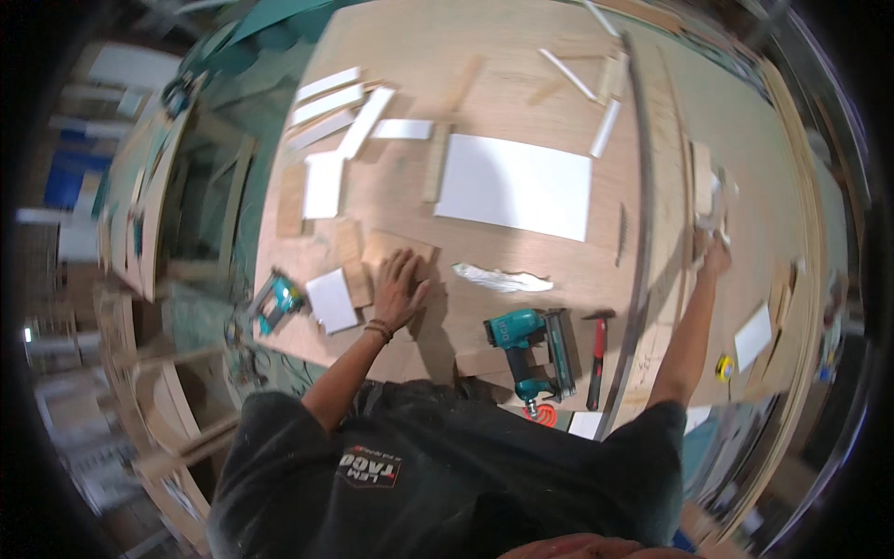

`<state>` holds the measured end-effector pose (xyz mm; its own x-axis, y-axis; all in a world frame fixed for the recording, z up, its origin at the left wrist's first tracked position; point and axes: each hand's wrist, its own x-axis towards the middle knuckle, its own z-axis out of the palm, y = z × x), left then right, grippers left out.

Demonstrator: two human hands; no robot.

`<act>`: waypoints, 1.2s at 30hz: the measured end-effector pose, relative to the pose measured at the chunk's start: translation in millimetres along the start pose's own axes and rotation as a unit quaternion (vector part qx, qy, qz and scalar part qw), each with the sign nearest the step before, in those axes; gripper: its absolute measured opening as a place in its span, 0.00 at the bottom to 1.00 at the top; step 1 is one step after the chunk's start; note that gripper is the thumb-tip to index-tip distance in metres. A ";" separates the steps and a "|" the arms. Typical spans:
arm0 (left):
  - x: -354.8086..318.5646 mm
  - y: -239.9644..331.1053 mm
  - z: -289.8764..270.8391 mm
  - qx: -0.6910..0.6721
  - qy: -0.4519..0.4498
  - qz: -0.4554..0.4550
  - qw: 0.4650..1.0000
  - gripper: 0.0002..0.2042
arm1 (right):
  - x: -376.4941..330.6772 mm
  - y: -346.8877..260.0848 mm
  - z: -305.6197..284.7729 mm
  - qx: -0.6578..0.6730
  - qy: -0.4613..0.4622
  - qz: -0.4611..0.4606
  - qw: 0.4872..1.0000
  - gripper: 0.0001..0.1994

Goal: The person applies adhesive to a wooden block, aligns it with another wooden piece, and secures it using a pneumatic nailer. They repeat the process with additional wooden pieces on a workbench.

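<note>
left hand (399, 287) lies flat, fingers spread, pressing a small ply piece (396, 250) on the worktop (521, 84), near its front edge. nothing clamped in it, just palm down.

right hand (715, 244) is stretched out to the right edge, closed around a pale blurred thing (715, 210); too smeared to say what it is, grip looks wrapped on it.

teal nailer (526, 349) lies at the front edge between the arms, hammer (596, 359) just beside it on the right. white rag (501, 278) just past the nailer. big white panel (514, 184) mid-worktop. white strips (328, 101) at the far left corner, small white square (331, 300) left of the left hand, second teal tool (276, 303) on the front left edge.

to do it well, i'd judge: keep the left palm weight straight down so the ply doesn't slide, and get a firm hold on the right-hand thing while reaching that far.
</note>
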<state>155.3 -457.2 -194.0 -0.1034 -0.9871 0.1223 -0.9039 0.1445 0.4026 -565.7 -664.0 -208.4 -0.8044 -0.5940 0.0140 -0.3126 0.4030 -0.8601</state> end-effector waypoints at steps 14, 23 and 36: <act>-61.7 36.1 -28.9 -0.651 -0.005 -0.298 0.698 0.30 | -573.8 -98.9 20.4 0.160 -0.625 -0.033 0.763 0.18; -143.9 -14.5 -107.1 -0.728 0.130 -0.480 0.472 0.36 | -712.4 -169.4 13.8 0.147 -0.538 -0.451 0.697 0.17; -224.0 -79.8 -133.1 -0.758 0.197 -0.444 0.436 0.36 | -767.0 -196.6 59.2 0.116 -0.599 -0.497 0.616 0.09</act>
<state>305.9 -238.5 -132.7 0.3568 -0.6556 -0.6655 0.8283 -0.1074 0.5499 142.6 -328.8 -80.2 0.7219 -0.6106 0.3257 -0.1579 -0.6036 -0.7815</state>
